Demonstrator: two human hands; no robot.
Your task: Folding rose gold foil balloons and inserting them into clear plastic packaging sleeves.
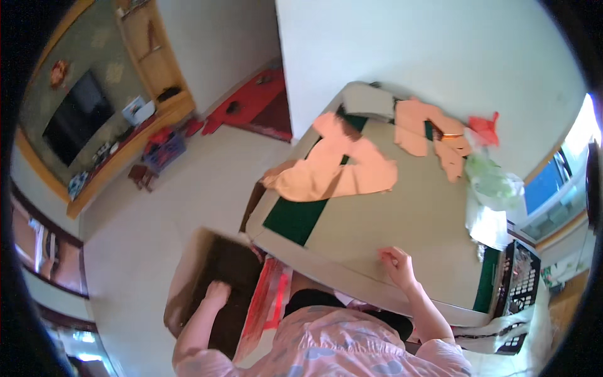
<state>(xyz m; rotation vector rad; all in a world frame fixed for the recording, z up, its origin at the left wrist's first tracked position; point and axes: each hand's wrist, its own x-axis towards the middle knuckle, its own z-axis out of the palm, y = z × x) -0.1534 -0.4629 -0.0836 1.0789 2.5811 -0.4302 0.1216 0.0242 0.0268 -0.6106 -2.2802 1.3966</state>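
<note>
Nearest us, our left hand [217,293] reaches down into a brown cardboard box [188,264] on the floor beside the table [402,220]; whether its fingers are curled we cannot tell. Our right hand [397,261] rests on the table's near edge, fingertips pinched together on something tiny, with peach cloth pieces [339,169] well beyond

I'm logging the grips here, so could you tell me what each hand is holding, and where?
The left hand reaches into the cardboard box; any hold is hidden. The right hand rests curled on the table; whether it pinches something cannot be told.
</note>
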